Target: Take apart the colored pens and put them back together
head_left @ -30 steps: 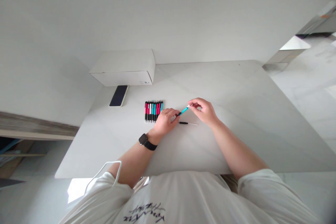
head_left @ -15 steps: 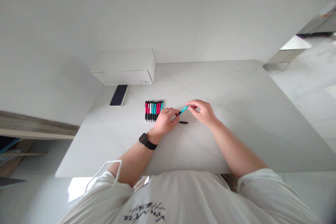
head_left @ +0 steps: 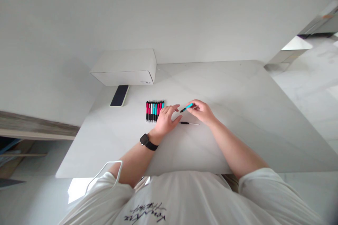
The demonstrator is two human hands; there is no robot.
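My right hand point(head_left: 202, 111) pinches a teal pen barrel with a black tip point(head_left: 187, 107) just above the white table point(head_left: 237, 112). My left hand point(head_left: 166, 119) rests beside it with fingers spread, holding nothing, a black watch on its wrist. A thin refill with a black end point(head_left: 189, 123) lies on the table between my hands. A row of several red, teal and white pens point(head_left: 154, 110) lies just left of my left hand.
A white box point(head_left: 125, 67) stands at the back left of the table against the wall. A dark phone point(head_left: 119, 95) lies in front of it. A white cable point(head_left: 105, 172) hangs by my left sleeve.
My left hand let go of the teal pen's black end and opened its fingers. The right hand keeps the pen and has drawn it slightly right.
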